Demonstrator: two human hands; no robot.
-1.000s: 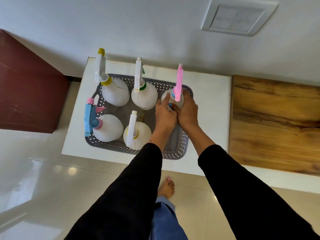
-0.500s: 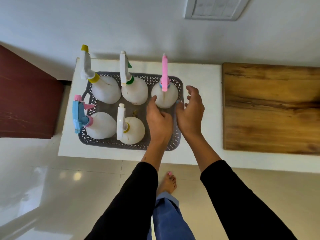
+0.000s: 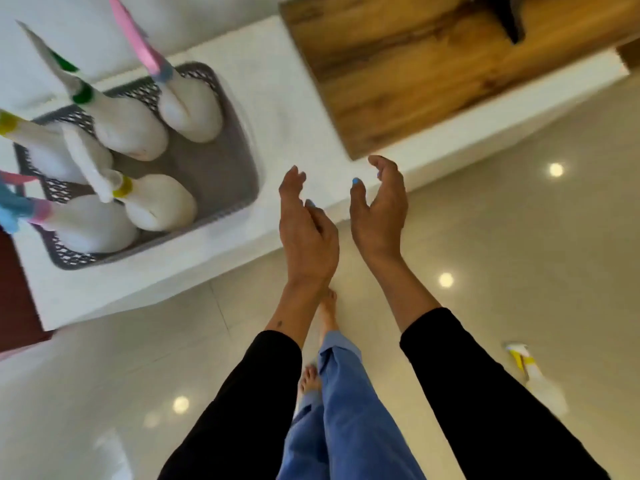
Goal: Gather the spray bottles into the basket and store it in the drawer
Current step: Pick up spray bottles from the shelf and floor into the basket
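Note:
The grey perforated basket (image 3: pixel 221 157) stands on the white counter (image 3: pixel 284 109) at the left, holding several white spray bottles. The pink-nozzle bottle (image 3: pixel 188 105) stands at the basket's back right corner, next to a green-collared bottle (image 3: pixel 128 128). A yellow-collared bottle (image 3: pixel 159 206) is at the front. My left hand (image 3: pixel 306 223) and my right hand (image 3: pixel 379 209) hover open and empty to the right of the basket, over the counter's front edge. One more spray bottle (image 3: pixel 540 382) lies on the floor at the lower right.
A wooden board (image 3: pixel 433 67) covers the counter's right part. A dark red cabinet (image 3: pixel 14 306) borders the counter at the left. Glossy beige floor tiles (image 3: pixel 519 237) lie below, with my bare feet (image 3: pixel 327 310) and blue trousers (image 3: pixel 343 410) on them.
Both hands let go of the pink-nozzle bottle, now standing in the basket, and drew back to the right. The view swung right and tilted, bringing the floor bottle into sight.

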